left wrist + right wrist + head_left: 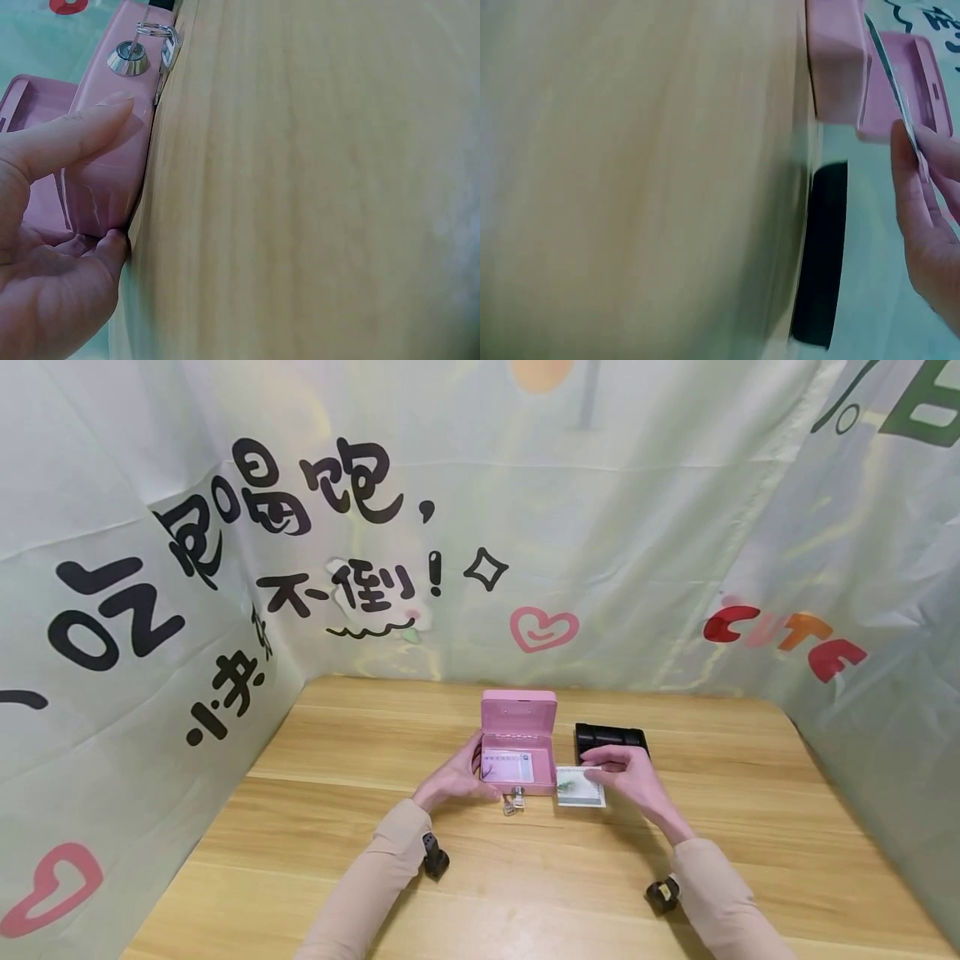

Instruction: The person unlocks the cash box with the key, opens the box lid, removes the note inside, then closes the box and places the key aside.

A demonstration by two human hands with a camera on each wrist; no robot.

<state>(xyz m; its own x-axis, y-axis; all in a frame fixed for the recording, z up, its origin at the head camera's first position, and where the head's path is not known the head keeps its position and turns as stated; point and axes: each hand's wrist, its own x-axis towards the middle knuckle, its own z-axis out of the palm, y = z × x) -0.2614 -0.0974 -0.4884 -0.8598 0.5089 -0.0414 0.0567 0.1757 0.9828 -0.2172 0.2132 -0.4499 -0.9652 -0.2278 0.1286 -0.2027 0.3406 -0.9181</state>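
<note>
A pink metal cash box [543, 787] stands on the table with its lid [517, 714] raised. A printed card [510, 766] lies inside it. My left hand [459, 774] grips the box's left front corner, thumb across the front face in the left wrist view. Keys on a ring [156, 30] hang from the lock [129, 58] on that face. My right hand [630, 777] pinches a thin pale card with a green print [576, 787] just right of the box. The right wrist view shows this card [891, 71] nearly edge-on, raised above the table.
Behind my right hand lies a black case [611, 735], partly hidden by the fingers. The wooden table [360, 735] is bounded by printed cloth walls [622, 527] at the back and sides. Both forearms wear a small black wrist camera [435, 857].
</note>
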